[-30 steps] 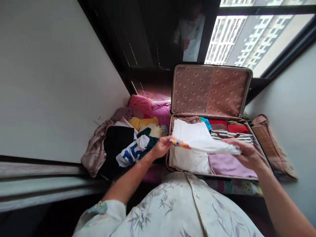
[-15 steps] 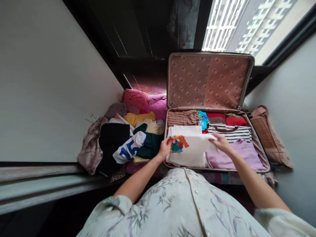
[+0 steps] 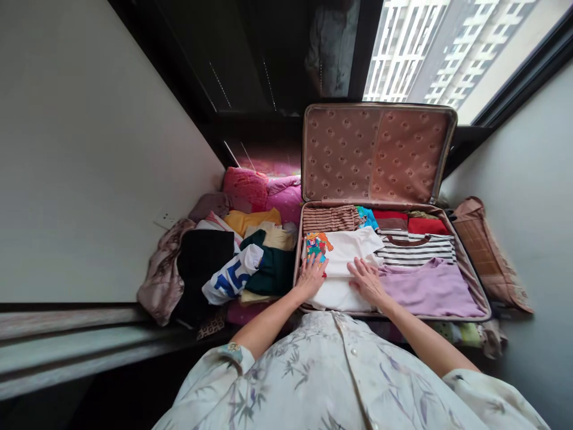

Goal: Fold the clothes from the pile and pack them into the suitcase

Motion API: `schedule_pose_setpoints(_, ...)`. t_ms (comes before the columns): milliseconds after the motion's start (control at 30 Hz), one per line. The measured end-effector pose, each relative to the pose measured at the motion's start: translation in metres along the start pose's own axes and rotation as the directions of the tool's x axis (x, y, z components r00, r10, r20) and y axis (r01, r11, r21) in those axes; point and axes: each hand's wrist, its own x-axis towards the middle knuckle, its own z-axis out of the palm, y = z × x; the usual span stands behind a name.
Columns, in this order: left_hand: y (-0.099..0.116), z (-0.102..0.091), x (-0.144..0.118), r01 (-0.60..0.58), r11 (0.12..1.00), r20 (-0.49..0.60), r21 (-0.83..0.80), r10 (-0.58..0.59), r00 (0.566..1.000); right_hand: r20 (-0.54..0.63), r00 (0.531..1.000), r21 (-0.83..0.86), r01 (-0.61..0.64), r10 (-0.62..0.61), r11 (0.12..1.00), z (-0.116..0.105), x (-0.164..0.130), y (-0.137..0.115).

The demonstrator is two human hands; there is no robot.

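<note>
Atop one printed white garment [image 3: 347, 246], one left hand [image 3: 312, 276], one right hand [image 3: 367, 282]

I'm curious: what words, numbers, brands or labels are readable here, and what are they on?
"15": blue digits on a white garment left of the suitcase.
Too small to read: any lettering on the brown patterned cloth or in the cartoon print on the white shirt.
No other text is readable.

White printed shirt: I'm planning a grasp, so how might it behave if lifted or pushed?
The shirt would likely droop, since it looks like thin cloth. Pushed, it may wrinkle, as its edge looks creased. It probably won't roll, lying flat.
</note>
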Motion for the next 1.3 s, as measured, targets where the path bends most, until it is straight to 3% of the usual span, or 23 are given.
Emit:
schedule_pose_setpoints(167, -0.010, -0.010, 0.014, -0.040, 0.999, -0.034, 0.019, 0.041, 0.999, -0.022, 0.999, -0.051, 0.044, -0.046, 0.998, -0.016, 0.019, -0.004)
schedule_pose_setpoints(300, -0.014, -0.014, 0.009, -0.044, 0.999, -0.060, -0.026, 0.042, 0.997, 0.004, 0.997, -0.072, 0.073, -0.073, 0.995, -0.020, 0.025, -0.017)
schedule_pose_setpoints(467, -0.019, -0.012, 0.000, 0.008, 0.979, -0.032, -0.203, -0.015, 0.999, 0.027, 0.999, -0.026, -0.023, 0.024, 0.999, -0.017, 0.024, -0.023)
schedule_pose_setpoints(567, -0.019, -0.012, 0.005, 0.087, 0.924, -0.093, -0.371, -0.131, 0.987, 0.037, 0.993, 0.032, -0.116, 0.115, 0.993, -0.016, 0.023, -0.019)
schedule_pose_setpoints(633, -0.017, -0.016, 0.014, 0.214, 0.848, -0.111, -0.485, -0.302, 0.947, 0.044, 0.989, 0.075, -0.143, 0.140, 0.987, -0.015, 0.021, -0.016)
schedule_pose_setpoints(767, -0.015, -0.031, 0.038, 0.454, 0.640, -0.031, -0.619, -0.598, 0.801, 0.077, 0.985, 0.145, -0.165, 0.155, 0.976, -0.009, 0.021, -0.009)
schedule_pose_setpoints(833, -0.015, -0.038, 0.049, 0.490, 0.593, -0.012, -0.638, -0.645, 0.764, 0.093, 0.983, 0.183, -0.173, 0.158, 0.968, -0.005, 0.023, -0.006)
schedule_pose_setpoints(967, -0.014, -0.044, 0.063, 0.499, 0.591, -0.041, -0.634, -0.670, 0.741, 0.097, 0.978, 0.283, -0.204, 0.184, 0.937, 0.003, 0.027, 0.003)
schedule_pose_setpoints(1067, -0.013, -0.045, 0.067, 0.529, 0.567, -0.030, -0.631, -0.700, 0.714, 0.030, 0.971, 0.409, -0.228, 0.236, 0.884, 0.008, 0.030, 0.009)
schedule_pose_setpoints(1133, -0.012, -0.047, 0.066, 0.539, 0.564, -0.036, -0.625, -0.711, 0.702, -0.066, 0.942, 0.506, -0.253, 0.329, 0.825, 0.009, 0.035, 0.013)
schedule_pose_setpoints(1200, -0.008, -0.048, 0.065, 0.501, 0.622, -0.115, -0.603, -0.689, 0.716, -0.106, 0.879, 0.603, -0.316, 0.465, 0.733, 0.007, 0.042, 0.016)
schedule_pose_setpoints(1300, 0.003, -0.047, 0.063, 0.354, 0.735, -0.240, -0.578, -0.568, 0.787, -0.033, 0.803, 0.690, -0.412, 0.595, 0.595, 0.000, 0.058, 0.020)
